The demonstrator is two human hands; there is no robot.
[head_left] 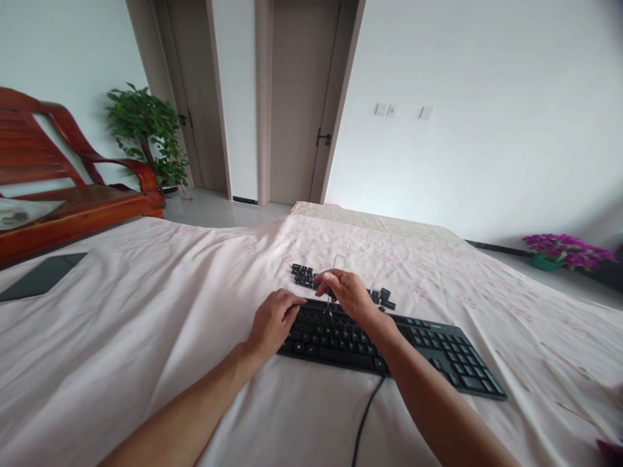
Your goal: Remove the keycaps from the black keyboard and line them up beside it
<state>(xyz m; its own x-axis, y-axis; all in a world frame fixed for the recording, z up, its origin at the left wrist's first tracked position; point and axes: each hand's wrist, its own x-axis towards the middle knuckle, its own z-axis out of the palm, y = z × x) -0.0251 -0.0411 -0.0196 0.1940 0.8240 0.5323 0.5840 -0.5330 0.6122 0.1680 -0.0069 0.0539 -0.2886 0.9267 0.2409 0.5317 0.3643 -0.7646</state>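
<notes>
A black keyboard (428,353) lies on a bed covered by a pale pink sheet (146,324). My left hand (271,322) rests on the keyboard's left end, fingers curled over its edge. My right hand (346,292) pinches a thin wire keycap puller (337,264) upright over the keyboard's top row. Loose black keycaps (304,275) lie in a cluster on the sheet just behind the keyboard, with more keycaps (385,298) to the right of my right hand. The keyboard's black cable (366,415) runs toward me.
A dark tablet (41,275) lies flat at the bed's left. A red wooden chair (63,188) and a potted plant (146,130) stand to the left; closed doors are behind. Purple flowers (567,251) sit on the floor at right. Thin sticks (564,383) lie on the sheet at right.
</notes>
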